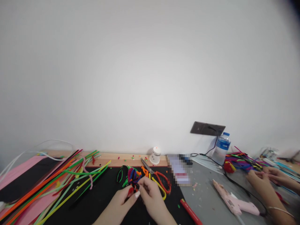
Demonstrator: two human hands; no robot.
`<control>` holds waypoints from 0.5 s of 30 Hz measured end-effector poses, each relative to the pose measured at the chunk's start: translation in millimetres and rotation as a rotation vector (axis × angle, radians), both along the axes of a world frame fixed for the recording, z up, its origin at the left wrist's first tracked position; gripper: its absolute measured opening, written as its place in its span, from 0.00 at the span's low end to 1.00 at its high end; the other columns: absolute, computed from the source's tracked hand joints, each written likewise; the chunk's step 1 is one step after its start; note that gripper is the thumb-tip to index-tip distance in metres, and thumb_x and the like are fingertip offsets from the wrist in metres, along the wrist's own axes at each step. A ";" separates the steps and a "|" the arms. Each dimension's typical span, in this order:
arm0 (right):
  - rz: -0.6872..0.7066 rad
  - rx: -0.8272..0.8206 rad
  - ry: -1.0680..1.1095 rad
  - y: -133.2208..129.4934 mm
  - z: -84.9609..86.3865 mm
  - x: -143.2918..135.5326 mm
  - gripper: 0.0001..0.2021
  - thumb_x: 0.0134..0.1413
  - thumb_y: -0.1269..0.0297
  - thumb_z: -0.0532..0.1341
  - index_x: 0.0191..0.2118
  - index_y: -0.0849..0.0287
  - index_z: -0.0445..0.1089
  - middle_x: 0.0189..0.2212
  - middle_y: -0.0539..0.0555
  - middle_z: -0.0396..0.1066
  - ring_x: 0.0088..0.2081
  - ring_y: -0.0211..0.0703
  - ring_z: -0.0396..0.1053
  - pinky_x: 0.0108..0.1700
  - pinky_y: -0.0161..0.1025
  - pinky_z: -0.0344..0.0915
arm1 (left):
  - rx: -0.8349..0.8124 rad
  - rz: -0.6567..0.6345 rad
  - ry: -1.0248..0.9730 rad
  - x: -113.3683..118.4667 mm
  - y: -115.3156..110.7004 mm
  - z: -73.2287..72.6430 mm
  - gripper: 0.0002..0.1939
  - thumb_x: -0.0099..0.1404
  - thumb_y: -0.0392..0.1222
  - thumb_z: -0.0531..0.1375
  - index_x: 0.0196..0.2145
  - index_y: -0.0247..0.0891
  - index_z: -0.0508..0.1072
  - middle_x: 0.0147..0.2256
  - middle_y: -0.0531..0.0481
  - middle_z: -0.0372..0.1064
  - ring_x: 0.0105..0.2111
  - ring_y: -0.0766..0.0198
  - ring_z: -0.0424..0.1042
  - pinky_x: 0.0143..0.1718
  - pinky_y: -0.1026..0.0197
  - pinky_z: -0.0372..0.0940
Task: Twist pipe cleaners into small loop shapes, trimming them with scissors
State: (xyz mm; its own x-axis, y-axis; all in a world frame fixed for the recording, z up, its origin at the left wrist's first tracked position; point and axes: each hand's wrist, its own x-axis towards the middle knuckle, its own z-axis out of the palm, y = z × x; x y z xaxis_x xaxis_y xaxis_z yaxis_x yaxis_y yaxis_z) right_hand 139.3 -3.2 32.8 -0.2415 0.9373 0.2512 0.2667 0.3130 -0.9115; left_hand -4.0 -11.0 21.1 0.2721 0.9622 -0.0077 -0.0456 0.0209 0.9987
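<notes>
Low in the middle, my left hand [120,200] and my right hand [150,195] meet with their fingertips closed around a small pipe-cleaner piece [130,191], dark with a red part. My fingers cover most of it. Just beyond them sits a bundle of purple, blue and red pipe cleaners [133,175], with green loops [120,175] at its left. Whether this bundle joins the piece in my fingers is hard to make out. Scissors [152,172] with orange-red handles lie just past my right hand, and a yellow handle [161,190] shows beside that hand.
Loose pipe cleaners [67,175] spread across the left of the black mat [86,206]. An upturned paper cup [155,156] stands by the wall. To the right are a red stick-like tool [189,212], a pink glue gun [234,200], a water bottle [221,148] and another person's hands [264,179].
</notes>
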 end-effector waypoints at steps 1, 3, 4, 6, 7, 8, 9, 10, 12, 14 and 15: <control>-0.019 0.007 -0.002 1.1 -0.5 1.4 0.08 0.54 0.68 0.53 0.25 0.60 0.62 0.20 0.47 0.57 0.23 0.34 0.55 0.25 0.30 0.52 | 0.115 0.007 0.114 -4.4 2.2 3.6 0.12 0.55 0.50 0.58 0.24 0.38 0.70 0.23 0.54 0.68 0.27 0.62 0.64 0.30 0.66 0.57; -0.067 0.010 -0.022 3.5 -2.9 4.3 0.11 0.56 0.65 0.51 0.25 0.60 0.63 0.18 0.47 0.57 0.21 0.35 0.55 0.23 0.31 0.51 | 0.236 0.120 0.292 -15.2 10.5 6.4 0.13 0.58 0.49 0.55 0.21 0.40 0.66 0.19 0.56 0.64 0.22 0.63 0.62 0.25 0.66 0.53; -0.094 0.005 -0.032 4.5 -4.4 5.6 0.11 0.56 0.64 0.51 0.25 0.60 0.63 0.18 0.47 0.57 0.20 0.35 0.54 0.22 0.31 0.50 | 0.272 0.165 0.352 -21.8 16.0 6.1 0.12 0.58 0.49 0.55 0.21 0.41 0.65 0.18 0.56 0.62 0.20 0.63 0.61 0.24 0.66 0.52; -0.129 -0.006 -0.047 6.0 -7.0 7.5 0.12 0.56 0.62 0.51 0.26 0.60 0.64 0.17 0.47 0.57 0.19 0.35 0.54 0.21 0.31 0.50 | 0.322 0.252 0.466 -38.1 28.5 4.3 0.12 0.58 0.48 0.54 0.21 0.42 0.61 0.17 0.57 0.61 0.19 0.62 0.62 0.24 0.65 0.52; -0.136 -0.004 -0.057 6.5 -7.8 8.0 0.12 0.56 0.62 0.51 0.25 0.60 0.64 0.17 0.47 0.57 0.19 0.35 0.54 0.21 0.31 0.50 | 0.328 0.297 0.547 -47.9 34.8 3.2 0.12 0.58 0.48 0.53 0.21 0.43 0.61 0.17 0.56 0.61 0.19 0.61 0.63 0.24 0.64 0.52; -0.143 0.002 -0.067 6.7 -8.3 8.1 0.12 0.56 0.62 0.51 0.25 0.60 0.64 0.17 0.47 0.57 0.19 0.35 0.55 0.21 0.31 0.50 | 0.319 0.328 0.638 -58.8 40.7 2.0 0.10 0.58 0.47 0.53 0.22 0.43 0.61 0.19 0.54 0.64 0.22 0.59 0.66 0.26 0.63 0.54; -0.147 0.012 -0.080 6.8 -8.5 8.1 0.12 0.56 0.63 0.51 0.25 0.60 0.64 0.17 0.47 0.58 0.20 0.36 0.56 0.22 0.31 0.51 | 0.311 0.354 0.743 -70.6 45.8 0.8 0.07 0.58 0.45 0.52 0.25 0.42 0.63 0.21 0.51 0.67 0.24 0.56 0.68 0.27 0.63 0.56; -0.150 0.022 -0.096 6.8 -8.4 7.8 0.12 0.56 0.63 0.51 0.24 0.60 0.64 0.17 0.48 0.59 0.20 0.36 0.57 0.23 0.31 0.51 | 0.298 0.376 0.867 -83.0 50.1 -0.8 0.06 0.58 0.44 0.51 0.29 0.41 0.65 0.22 0.48 0.68 0.26 0.53 0.70 0.27 0.61 0.57; -0.145 0.042 -0.129 6.5 -7.8 6.7 0.12 0.55 0.64 0.51 0.24 0.60 0.64 0.16 0.48 0.60 0.21 0.37 0.58 0.24 0.32 0.53 | 0.227 0.425 1.054 -107.8 55.8 -5.2 0.12 0.56 0.38 0.50 0.38 0.37 0.66 0.22 0.44 0.70 0.26 0.48 0.72 0.27 0.58 0.58; -0.139 0.052 -0.156 6.0 -7.1 5.4 0.12 0.55 0.66 0.51 0.23 0.60 0.64 0.16 0.48 0.60 0.21 0.37 0.59 0.25 0.32 0.53 | 0.181 0.486 1.096 -129.4 57.9 -10.8 0.17 0.53 0.34 0.50 0.42 0.36 0.66 0.20 0.41 0.70 0.24 0.45 0.72 0.26 0.55 0.59; -0.138 0.053 -0.164 5.8 -6.9 4.8 0.12 0.55 0.66 0.51 0.22 0.60 0.64 0.16 0.48 0.60 0.21 0.37 0.59 0.24 0.32 0.53 | 0.182 0.500 1.081 -137.9 58.1 -13.5 0.18 0.51 0.34 0.51 0.42 0.36 0.67 0.21 0.39 0.71 0.25 0.43 0.72 0.26 0.53 0.59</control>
